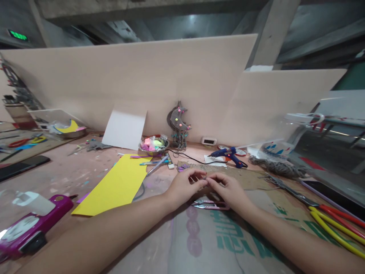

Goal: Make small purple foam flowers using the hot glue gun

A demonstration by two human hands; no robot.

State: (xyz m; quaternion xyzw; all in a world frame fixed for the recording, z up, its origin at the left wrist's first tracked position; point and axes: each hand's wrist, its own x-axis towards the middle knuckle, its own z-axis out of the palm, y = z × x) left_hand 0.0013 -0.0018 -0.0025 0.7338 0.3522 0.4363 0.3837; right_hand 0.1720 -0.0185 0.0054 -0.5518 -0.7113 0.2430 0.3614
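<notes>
My left hand (184,186) and my right hand (229,189) meet at the middle of the table, fingertips pinched together. Between them is something small and dark (204,177), mostly covered by the fingers, too small to name. Just below the hands, a pair of thread snips (210,206) with pink handles lies on a printed cardboard sheet (205,238). Beyond my right hand, a blue glue gun (228,153) rests on a white scrap, and a bundle of grey yarn (278,167) lies to its right.
Large scissors (336,224) with red and yellow handles lie at right, beside a phone (339,199). Yellow paper (114,186) and a magenta tool (37,228) are at left. Behind stand a bowl of colourful bits (154,152) and a grey moon ornament (179,118) against a pale partition.
</notes>
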